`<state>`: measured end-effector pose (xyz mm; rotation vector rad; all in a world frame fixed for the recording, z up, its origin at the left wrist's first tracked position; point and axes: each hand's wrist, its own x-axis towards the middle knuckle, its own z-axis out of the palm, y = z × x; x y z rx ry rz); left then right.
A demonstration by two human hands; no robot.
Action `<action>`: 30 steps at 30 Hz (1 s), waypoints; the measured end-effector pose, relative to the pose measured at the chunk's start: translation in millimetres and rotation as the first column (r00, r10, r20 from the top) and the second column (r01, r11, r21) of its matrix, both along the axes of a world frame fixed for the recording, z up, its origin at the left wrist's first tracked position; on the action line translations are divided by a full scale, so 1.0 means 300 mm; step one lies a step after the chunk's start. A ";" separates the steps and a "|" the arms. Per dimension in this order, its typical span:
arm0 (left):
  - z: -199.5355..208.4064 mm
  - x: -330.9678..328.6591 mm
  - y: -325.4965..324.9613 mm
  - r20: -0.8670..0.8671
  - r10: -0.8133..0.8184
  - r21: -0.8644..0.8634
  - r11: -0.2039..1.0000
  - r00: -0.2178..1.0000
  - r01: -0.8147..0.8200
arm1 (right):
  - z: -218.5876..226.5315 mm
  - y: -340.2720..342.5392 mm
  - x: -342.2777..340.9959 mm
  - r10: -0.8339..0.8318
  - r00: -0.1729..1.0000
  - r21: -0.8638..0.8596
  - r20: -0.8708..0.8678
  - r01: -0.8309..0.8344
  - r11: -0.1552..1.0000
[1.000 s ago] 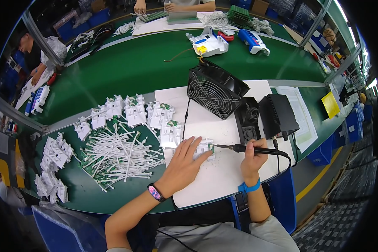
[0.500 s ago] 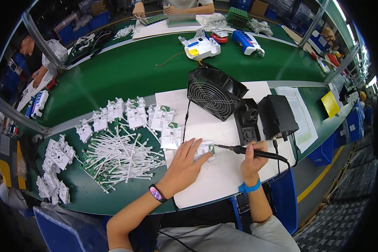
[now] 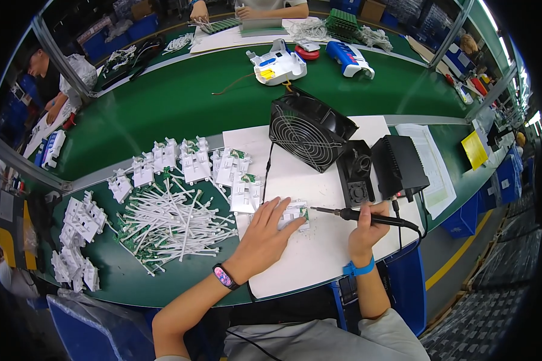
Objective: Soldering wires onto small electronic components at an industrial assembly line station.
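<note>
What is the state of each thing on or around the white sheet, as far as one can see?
Left hand: spread, resting on the white part
White part: lying on the sheet, partly covered
Right hand: closed around the soldering iron
Soldering iron: held, tip near the white part; heat not visible
Black fan: standing; spinning or not, cannot tell
White cables: loose heap
Wrist device: screen lit
</note>
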<state>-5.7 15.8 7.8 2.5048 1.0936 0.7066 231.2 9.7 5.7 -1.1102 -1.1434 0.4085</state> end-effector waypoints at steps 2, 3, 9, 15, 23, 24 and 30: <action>0.003 0.002 0.003 0.003 0.000 0.000 1.000 1.000 0.000 | 0.004 0.001 0.010 -0.019 1.000 -0.012 -0.021 0.019 1.000; 0.004 0.001 0.004 -0.005 -0.004 0.007 1.000 1.000 0.004 | 0.004 0.002 0.014 -0.010 1.000 -0.012 -0.013 0.010 1.000; 0.009 -0.014 0.026 0.065 -0.011 -0.047 0.999 0.998 0.014 | -0.015 0.004 0.028 0.053 0.998 0.045 -0.025 -0.052 0.998; 0.034 -0.020 0.040 0.108 -0.016 -0.116 0.993 0.994 0.028 | -0.011 -0.006 0.032 0.156 0.987 0.030 -0.040 -0.155 0.987; 0.036 -0.011 0.039 0.096 -0.018 -0.099 0.995 0.995 0.027 | -0.013 -0.009 0.032 0.197 0.979 -0.004 -0.049 -0.197 0.980; 0.034 -0.012 0.039 0.092 -0.017 -0.096 0.995 0.996 0.026 | -0.014 -0.007 0.032 0.199 0.979 -0.002 -0.037 -0.199 0.980; 0.034 -0.012 0.041 0.099 -0.022 -0.089 0.996 0.995 0.031 | -0.016 -0.001 0.039 0.200 0.978 0.028 0.054 -0.202 0.979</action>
